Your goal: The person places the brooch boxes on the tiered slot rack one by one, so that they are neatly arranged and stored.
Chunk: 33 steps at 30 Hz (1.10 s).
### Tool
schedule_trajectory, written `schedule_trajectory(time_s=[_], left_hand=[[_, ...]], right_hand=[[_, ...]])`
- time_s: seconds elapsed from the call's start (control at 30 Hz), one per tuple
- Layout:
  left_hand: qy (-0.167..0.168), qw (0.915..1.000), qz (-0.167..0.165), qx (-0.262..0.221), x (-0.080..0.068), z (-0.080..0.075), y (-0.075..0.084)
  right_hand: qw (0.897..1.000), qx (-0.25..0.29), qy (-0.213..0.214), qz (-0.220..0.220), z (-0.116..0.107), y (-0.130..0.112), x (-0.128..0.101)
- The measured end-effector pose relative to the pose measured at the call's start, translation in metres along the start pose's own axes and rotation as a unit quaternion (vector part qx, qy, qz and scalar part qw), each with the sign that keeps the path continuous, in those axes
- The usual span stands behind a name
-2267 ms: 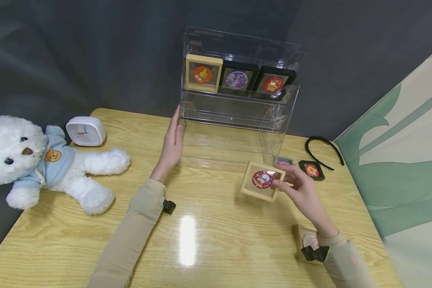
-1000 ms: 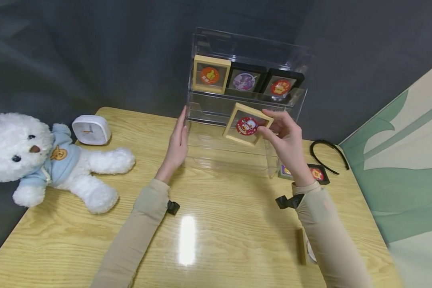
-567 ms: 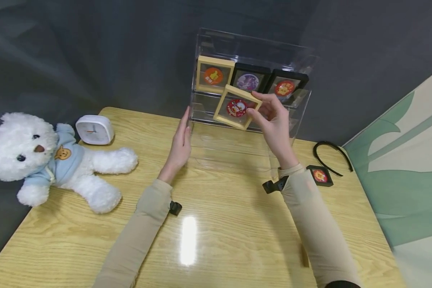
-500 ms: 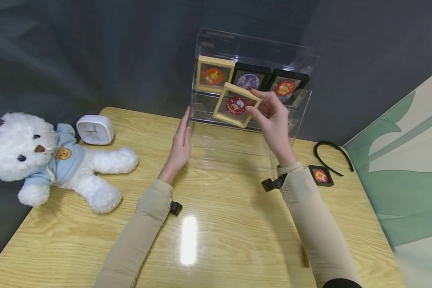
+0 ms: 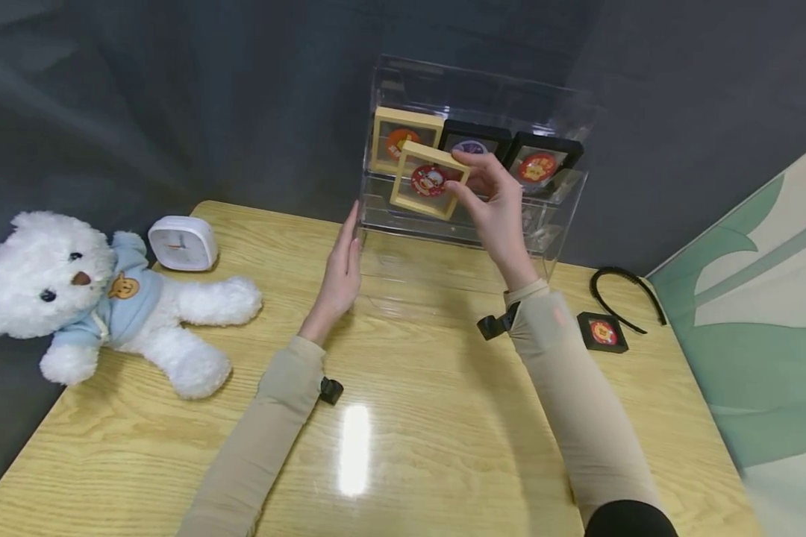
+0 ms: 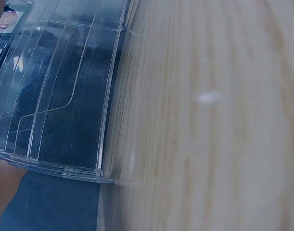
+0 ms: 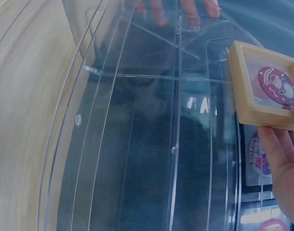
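Note:
My right hand (image 5: 497, 205) pinches the right edge of a light wooden display frame (image 5: 399, 195) with a round red snowman badge inside. In the head view this frame overlaps the middle tier of a clear acrylic display rack (image 5: 443, 287) and the lower part of the top row. On that top tier stand a wooden frame with an orange badge (image 5: 410, 119) and two black frames, the right one (image 5: 544, 165) holding a red star badge. My left hand (image 5: 341, 276) rests with straight fingers against the rack's left side; through the clear plastic its fingertips (image 7: 211, 8) show in the right wrist view.
A white teddy bear (image 5: 134, 298) in a blue top lies at the left, beside a white clock (image 5: 183, 243). Right of the rack are a black frame (image 5: 602, 333) on the table (image 5: 403, 373) and a black headband (image 5: 598, 287). A dark curtain hangs behind.
My right hand has carried the snowman frame from above the table up and leftward to the rack, straightening it somewhat. My left hand has stayed at the rack's side.

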<state>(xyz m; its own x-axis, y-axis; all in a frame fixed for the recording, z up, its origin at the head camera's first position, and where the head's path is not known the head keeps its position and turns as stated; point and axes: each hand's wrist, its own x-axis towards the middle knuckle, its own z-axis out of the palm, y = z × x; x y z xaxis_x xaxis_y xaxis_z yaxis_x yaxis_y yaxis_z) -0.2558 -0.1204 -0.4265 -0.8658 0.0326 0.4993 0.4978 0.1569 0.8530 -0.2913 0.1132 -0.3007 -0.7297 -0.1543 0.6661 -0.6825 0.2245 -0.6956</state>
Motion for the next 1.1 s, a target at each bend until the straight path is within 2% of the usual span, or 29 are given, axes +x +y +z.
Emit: schedule_trajectory(time_s=[0.13,0.33,0.87,1.1], left_hand=[[0.0,1.0,0.005,0.002,0.0,-0.001,-0.001],[0.0,0.9999,0.013,0.007,0.001,0.0,-0.001],[-0.001,0.9999,0.005,0.01,0.002,0.0,-0.001],[-0.001,0.9999,0.002,0.01,0.001,0.0,-0.002]], right_hand=[[1.0,-0.001,0.003,0.007,0.004,0.005,0.002],[1.0,-0.015,-0.005,-0.005,0.008,0.012,0.004],[0.999,-0.011,-0.032,0.0,0.025,0.021,0.003],[0.999,-0.013,-0.048,0.019,0.032,0.028,-0.003]])
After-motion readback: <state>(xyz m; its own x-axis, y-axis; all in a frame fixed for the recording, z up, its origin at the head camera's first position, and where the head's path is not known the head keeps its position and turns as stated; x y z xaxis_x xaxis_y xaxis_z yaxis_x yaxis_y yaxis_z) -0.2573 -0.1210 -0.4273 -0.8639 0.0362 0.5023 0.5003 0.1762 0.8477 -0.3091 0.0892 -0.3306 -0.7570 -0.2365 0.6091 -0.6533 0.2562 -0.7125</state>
